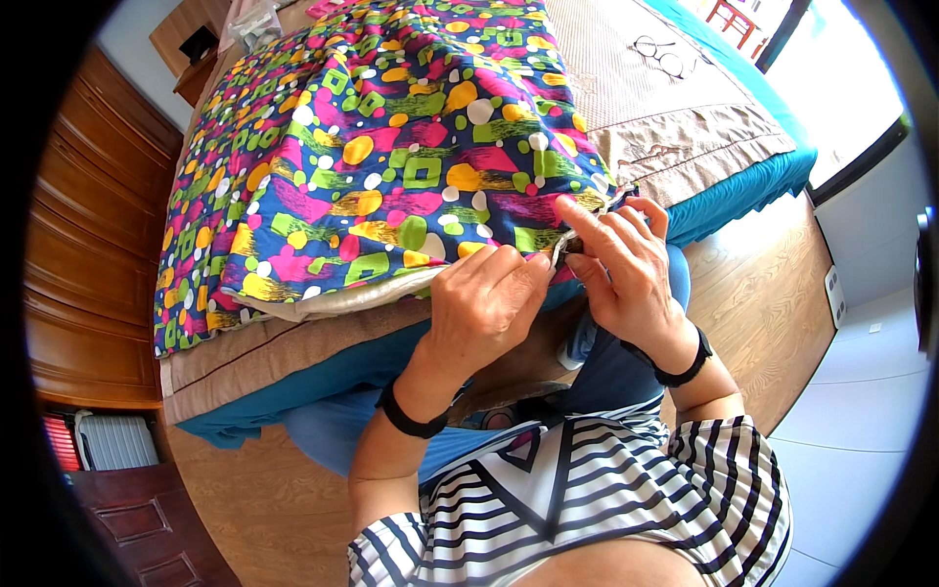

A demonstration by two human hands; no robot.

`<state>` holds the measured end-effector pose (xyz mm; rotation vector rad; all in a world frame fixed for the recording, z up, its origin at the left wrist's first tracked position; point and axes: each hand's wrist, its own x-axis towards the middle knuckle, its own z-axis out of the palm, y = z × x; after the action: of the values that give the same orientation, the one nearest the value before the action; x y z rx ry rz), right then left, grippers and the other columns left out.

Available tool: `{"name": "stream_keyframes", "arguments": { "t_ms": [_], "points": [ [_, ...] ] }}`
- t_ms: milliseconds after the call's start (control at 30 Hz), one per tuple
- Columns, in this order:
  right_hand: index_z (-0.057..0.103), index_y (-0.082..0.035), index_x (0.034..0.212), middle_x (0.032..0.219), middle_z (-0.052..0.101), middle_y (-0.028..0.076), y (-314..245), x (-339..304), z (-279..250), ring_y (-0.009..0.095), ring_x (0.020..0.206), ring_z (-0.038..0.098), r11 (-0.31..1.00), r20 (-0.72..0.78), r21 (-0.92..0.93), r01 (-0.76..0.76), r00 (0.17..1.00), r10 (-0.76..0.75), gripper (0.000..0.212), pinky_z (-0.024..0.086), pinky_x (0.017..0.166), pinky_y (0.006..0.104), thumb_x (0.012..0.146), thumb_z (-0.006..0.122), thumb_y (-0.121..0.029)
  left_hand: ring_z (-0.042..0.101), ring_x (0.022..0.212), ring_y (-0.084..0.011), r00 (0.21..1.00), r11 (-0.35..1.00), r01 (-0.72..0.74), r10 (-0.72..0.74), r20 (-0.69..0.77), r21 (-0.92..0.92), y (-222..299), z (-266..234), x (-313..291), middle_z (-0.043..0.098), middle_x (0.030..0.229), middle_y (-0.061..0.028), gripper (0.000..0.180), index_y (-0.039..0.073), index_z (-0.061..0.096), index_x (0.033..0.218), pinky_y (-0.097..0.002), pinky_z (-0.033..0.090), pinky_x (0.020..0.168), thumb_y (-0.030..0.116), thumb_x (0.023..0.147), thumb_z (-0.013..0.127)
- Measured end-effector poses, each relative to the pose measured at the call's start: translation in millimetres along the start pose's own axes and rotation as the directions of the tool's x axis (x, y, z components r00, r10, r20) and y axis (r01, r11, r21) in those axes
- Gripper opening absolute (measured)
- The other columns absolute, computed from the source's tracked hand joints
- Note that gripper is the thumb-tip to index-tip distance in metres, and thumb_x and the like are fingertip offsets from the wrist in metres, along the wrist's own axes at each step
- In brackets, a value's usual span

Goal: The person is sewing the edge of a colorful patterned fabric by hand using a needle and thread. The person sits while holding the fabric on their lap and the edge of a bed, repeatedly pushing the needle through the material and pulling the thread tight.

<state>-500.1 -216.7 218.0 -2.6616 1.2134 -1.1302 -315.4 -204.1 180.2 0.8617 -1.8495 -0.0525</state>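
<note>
A duvet cover (391, 157) with a bright pattern of pink, green, yellow and white shapes on dark blue lies spread over the bed. Its near edge is parted, and a cream-white lining or filling (377, 293) shows along the gap. At the near right corner my left hand (486, 298) is closed, fingers curled round the cover's edge. Just to its right, my right hand (626, 264) pinches the same edge between thumb and fingers. A narrow whitish strip runs between the two hands; whether it is a zipper or a hem I cannot tell.
Under the cover are a beige bedspread (675, 147) and a teal sheet (724, 205). Eyeglasses (665, 59) lie at the far right of the bed. Wooden cabinets (103, 235) line the left side; a white wall unit (861, 391) stands right. My knees are against the bed's near side.
</note>
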Motion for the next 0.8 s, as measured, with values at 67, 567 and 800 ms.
{"name": "stream_keyframes", "arguments": {
  "t_ms": [67,567,800],
  "points": [
    [0.073,-0.01,0.102,0.075,0.056,0.002,3.9,0.6,-2.2,0.02,0.077,0.057,0.998,0.021,-0.012,0.058,0.998,-0.057,0.024,0.035,0.096,0.0407,0.079,0.072,-0.004,0.057,0.057,-0.024,1.0,1.0,-0.014,0.014,-0.013,-0.013,-2.8,0.4,-0.3,0.057,0.068,-0.008,0.018,0.002,0.07,0.091,-0.0336,0.043,0.049,-0.001,0.075,0.077],
    [0.072,-0.012,0.089,0.076,0.058,0.002,10.0,8.3,-16.5,0.022,0.079,0.06,0.989,0.091,0.135,0.066,0.993,-0.079,0.017,0.039,0.092,0.0396,0.074,0.075,-0.004,0.062,0.065,-0.026,0.964,0.959,0.246,-0.228,0.138,-0.138,-2.5,-6.2,4.8,0.06,0.072,-0.0073,0.01,0.008,0.07,0.088,-0.0356,0.048,0.057,0.012,0.08,0.076],
    [0.073,-0.011,0.082,0.073,0.059,0.001,28.9,15.1,-12.2,0.02,0.077,0.059,0.93,0.262,0.365,-0.049,0.964,-0.051,0.015,0.038,0.084,0.0371,0.07,0.076,-0.002,0.047,0.058,-0.0108,0.885,0.822,0.423,-0.284,0.37,-0.382,-12.0,-13.7,11.5,0.053,0.069,-0.0033,0.009,-0.001,0.067,0.088,-0.0268,0.037,0.052,0.004,0.084,0.073]
  ]
}}
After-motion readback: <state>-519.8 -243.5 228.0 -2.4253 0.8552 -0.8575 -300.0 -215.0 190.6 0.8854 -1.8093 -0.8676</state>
